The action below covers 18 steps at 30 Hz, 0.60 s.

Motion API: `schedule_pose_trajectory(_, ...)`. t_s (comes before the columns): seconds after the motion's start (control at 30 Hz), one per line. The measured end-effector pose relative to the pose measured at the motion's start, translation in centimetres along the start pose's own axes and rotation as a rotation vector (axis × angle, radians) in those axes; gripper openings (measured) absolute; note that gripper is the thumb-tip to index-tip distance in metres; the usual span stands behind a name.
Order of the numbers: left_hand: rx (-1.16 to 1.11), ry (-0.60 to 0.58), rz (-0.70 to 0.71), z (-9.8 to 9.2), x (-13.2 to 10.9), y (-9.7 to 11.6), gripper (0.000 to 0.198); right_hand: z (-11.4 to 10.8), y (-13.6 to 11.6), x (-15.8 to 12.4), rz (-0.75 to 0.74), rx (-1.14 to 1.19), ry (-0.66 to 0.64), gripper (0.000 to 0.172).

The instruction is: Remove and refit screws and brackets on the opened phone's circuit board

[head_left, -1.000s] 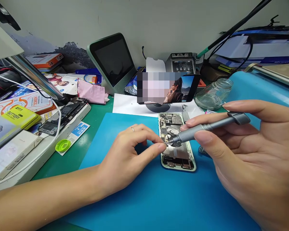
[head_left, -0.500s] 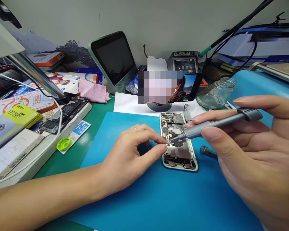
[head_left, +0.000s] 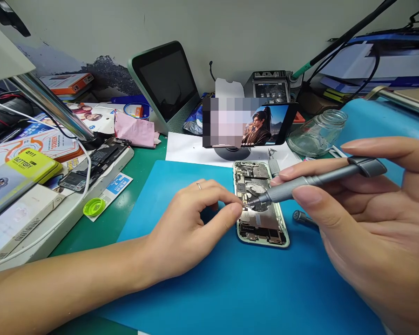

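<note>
An opened smartphone (head_left: 265, 220) lies face up on the blue work mat (head_left: 195, 288), its inner boards and battery area exposed. My right hand (head_left: 363, 218) grips a grey precision screwdriver (head_left: 289, 187) between thumb and fingers. The driver slants down to the left, its fine tip over the phone's left side. At that tip, my left hand (head_left: 195, 223) has thumb and forefinger pinched together over the phone's left edge. Whatever sits between those fingertips is too small to make out. A second dark grey screwdriver (head_left: 304, 217) lies partly hidden behind my right hand.
Behind the phone, a propped phone (head_left: 265, 125) plays a video, near a glass jar (head_left: 316, 134). A smart display (head_left: 165, 83) leans at the back. On the left are a lamp post (head_left: 56, 104), a green cap (head_left: 94, 207), another opened phone (head_left: 94, 165) and a yellow battery box (head_left: 31, 172).
The view has shifted slightly. My left thumb and forefinger have drawn closer together by the screwdriver tip. The picture on the propped phone is different.
</note>
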<state>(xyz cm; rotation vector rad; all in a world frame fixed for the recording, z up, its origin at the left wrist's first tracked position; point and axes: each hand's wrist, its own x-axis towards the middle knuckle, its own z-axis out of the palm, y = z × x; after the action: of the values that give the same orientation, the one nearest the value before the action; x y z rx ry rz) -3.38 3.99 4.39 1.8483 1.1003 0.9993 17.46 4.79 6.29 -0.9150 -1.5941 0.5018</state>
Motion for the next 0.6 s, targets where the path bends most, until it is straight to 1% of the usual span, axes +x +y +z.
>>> schedule_pose_trajectory(0.4,0.015,-0.009,-0.013,0.03,-0.02,0.06,0.014,-0.01,0.04,-0.05,-0.004,-0.037,-0.026,0.051)
schedule_pose_trajectory(0.6,0.015,-0.006,0.002,0.06,-0.04,0.06,0.014,0.04,-0.29,-0.12,0.021,-0.052,-0.035,0.047)
